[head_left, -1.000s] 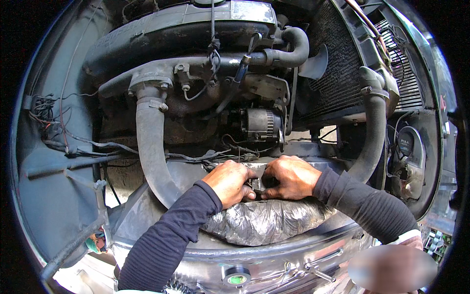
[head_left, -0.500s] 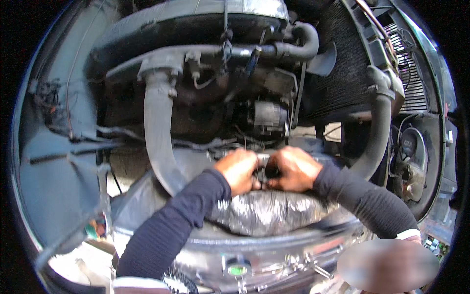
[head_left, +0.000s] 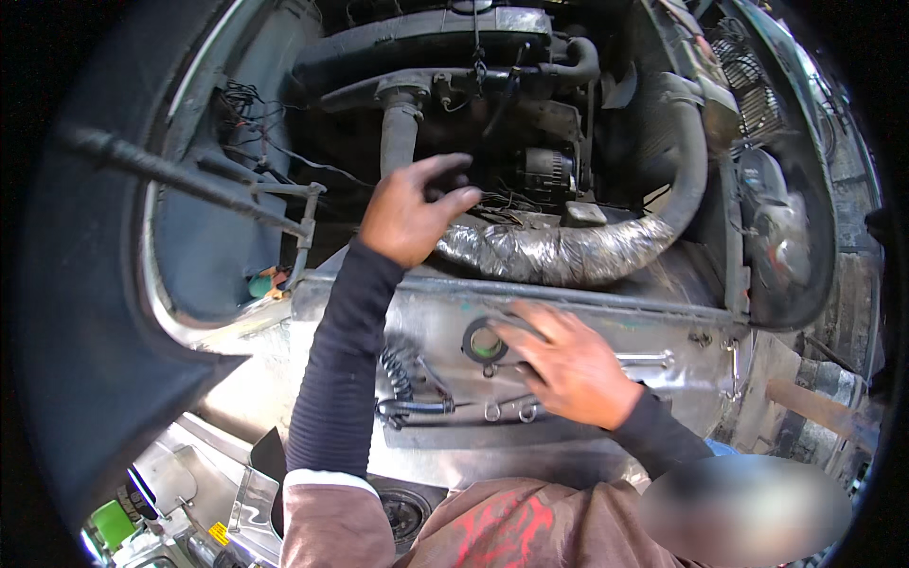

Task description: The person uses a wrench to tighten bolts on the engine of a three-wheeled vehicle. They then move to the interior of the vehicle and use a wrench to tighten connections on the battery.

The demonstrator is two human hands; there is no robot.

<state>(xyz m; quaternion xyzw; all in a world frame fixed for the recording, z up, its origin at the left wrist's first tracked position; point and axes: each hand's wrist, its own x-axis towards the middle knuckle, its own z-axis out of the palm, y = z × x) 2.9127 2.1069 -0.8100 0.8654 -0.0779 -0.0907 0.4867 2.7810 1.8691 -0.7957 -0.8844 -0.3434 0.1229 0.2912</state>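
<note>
My left hand (head_left: 412,213) is raised over the left end of a silver foil-wrapped hose (head_left: 559,256). Thumb and fingers are spread, with nothing between them. My right hand (head_left: 573,367) is lower, over the metal front panel (head_left: 606,312), fingers stretched toward a black ring with a green centre (head_left: 471,343), like a roll of tape. Whether the fingertips touch it I cannot tell. A wrench (head_left: 649,359) lies right of that hand. Left of it are two ring-ended tools (head_left: 492,413), a black-handled tool (head_left: 412,408) and a coiled black cord (head_left: 395,372).
Beyond the hose is the engine bay with an alternator (head_left: 549,168), a grey hose (head_left: 401,137) and a large bent pipe (head_left: 696,142). A dark bar (head_left: 189,175) crosses the left side. At lower left stand metal parts and a green object (head_left: 112,523).
Both hands have left the hose's upper side, where they worked close together. My left hand has opened and lifted; my right has come down to the panel. The view has shifted.
</note>
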